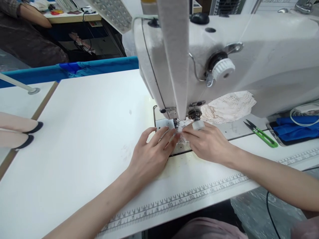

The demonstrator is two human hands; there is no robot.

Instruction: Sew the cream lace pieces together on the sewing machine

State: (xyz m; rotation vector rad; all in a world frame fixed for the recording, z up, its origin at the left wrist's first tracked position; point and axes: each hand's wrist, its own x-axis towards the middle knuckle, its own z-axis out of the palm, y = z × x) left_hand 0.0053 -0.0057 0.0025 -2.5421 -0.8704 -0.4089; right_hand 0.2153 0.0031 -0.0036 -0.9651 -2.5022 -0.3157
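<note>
A white sewing machine [159,66] stands over the table, its presser foot [175,124] low above the metal plate. Beside the foot, my left hand [156,149] lies palm down with its fingers spread, the fingertips at the edge of a piece of white lace [183,139]. Its thumb is hidden. My right hand [208,142] pinches the lace just right of the foot, with fingers bent together. More of the white lace fabric [228,106] lies bunched behind the machine's needle end, under the arm. The needle tip itself is hidden by the fingers and the foot.
Green thread snips [261,133] lie right of my right hand, beside a phone [276,134] with blue cloth [299,127] on it. A printed ruler strip [171,204] runs along the front edge. Two padded prongs [20,129] jut in at left. Another person's arm [35,16] shows behind.
</note>
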